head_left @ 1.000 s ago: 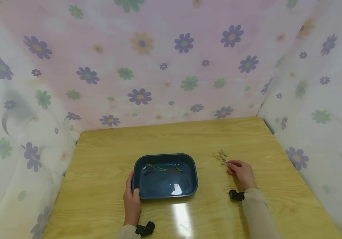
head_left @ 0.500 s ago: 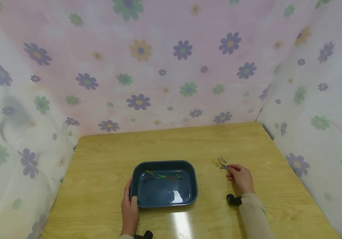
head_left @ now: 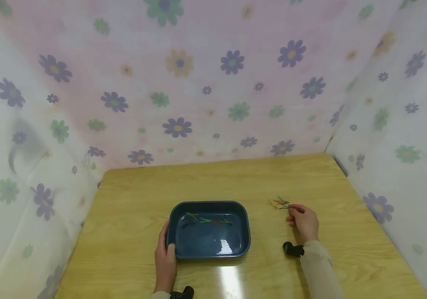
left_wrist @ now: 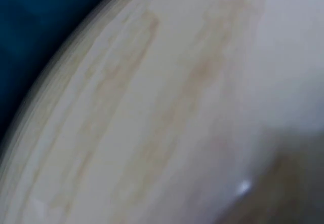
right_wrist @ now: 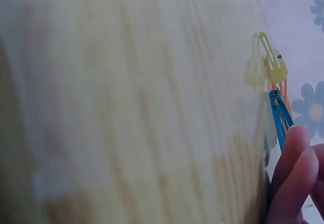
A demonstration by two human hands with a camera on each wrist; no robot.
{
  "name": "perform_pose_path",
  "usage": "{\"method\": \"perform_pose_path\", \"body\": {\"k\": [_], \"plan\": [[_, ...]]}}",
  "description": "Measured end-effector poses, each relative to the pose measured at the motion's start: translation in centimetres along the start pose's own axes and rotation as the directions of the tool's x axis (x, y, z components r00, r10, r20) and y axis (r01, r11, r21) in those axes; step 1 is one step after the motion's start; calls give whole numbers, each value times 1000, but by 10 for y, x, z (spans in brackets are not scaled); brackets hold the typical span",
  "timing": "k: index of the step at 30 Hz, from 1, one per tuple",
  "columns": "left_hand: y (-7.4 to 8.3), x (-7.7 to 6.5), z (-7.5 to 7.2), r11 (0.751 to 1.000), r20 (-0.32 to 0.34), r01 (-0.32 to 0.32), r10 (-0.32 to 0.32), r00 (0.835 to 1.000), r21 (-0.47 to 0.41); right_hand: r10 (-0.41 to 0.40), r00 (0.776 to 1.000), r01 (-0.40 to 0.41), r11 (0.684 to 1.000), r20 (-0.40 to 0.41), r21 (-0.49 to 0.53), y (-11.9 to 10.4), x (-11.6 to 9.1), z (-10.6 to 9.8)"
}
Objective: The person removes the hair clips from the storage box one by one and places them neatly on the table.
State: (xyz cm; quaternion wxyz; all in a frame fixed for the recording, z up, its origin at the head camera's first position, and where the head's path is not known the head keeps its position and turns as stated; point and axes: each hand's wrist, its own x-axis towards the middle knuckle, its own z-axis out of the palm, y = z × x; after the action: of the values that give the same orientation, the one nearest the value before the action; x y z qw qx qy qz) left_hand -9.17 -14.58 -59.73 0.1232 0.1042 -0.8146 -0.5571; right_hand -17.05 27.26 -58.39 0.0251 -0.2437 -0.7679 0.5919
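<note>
In the head view my left hand (head_left: 165, 261) grips the left end of a dark blue rectangular tray (head_left: 206, 243), thumb at the near corner and fingers along the outer side. Several thin clips lie inside, among them a green one (head_left: 205, 220) and a yellow one (head_left: 191, 215). To the right of the tray, my right hand (head_left: 306, 222) pinches a blue snap hair clip (right_wrist: 279, 113) by one end, its other end close over a small pile. A yellow snap hair clip (right_wrist: 276, 69) shows just beyond it, with orange clips partly hidden behind the blue one.
The wooden table (head_left: 131, 191) reaches back to a flower-printed cloth (head_left: 198, 112), which also hangs at both sides. Small black devices sit at both wrists, such as the right wrist camera (head_left: 293, 249). Bright glare (head_left: 231, 280) lies before the tray.
The head view has tilted and shifted a little. By the right fingertips the pile has been nudged, and a clip at its back lies more sideways. The left hand keeps its grip on the tray.
</note>
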Motion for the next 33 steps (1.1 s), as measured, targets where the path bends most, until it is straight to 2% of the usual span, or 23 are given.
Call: {"method": "perform_pose_path", "body": {"k": [3, 8, 14, 18, 21, 28, 33], "plan": [[0, 1, 3, 1000, -6, -9, 9, 1000, -10, 17, 1000, -17, 1000, 6, 16, -1, 3, -2], [2, 5, 0, 1000, -20, -12, 11, 1000, -7, 36, 998, -39, 997, 48, 63, -7, 7, -1], [0, -1, 2, 1000, -27, 20, -20, 999, 5, 46, 995, -52, 996, 86, 74, -5, 8, -8], [1, 0, 4, 1000, -33, -5, 5, 999, 0, 43, 994, -52, 994, 104, 91, -5, 6, -11], [2, -1, 3, 1000, -34, -22, 22, 999, -5, 47, 993, -62, 990, 109, 130, -3, 1, -12], [-1, -1, 2, 1000, -37, -10, 10, 999, -20, 93, 987, -121, 966, 131, 229, -6, -10, -12], [-2, 0, 4, 999, -23, -30, 29, 999, -32, 94, 989, -125, 945, 117, 303, -6, -20, -11]]}}
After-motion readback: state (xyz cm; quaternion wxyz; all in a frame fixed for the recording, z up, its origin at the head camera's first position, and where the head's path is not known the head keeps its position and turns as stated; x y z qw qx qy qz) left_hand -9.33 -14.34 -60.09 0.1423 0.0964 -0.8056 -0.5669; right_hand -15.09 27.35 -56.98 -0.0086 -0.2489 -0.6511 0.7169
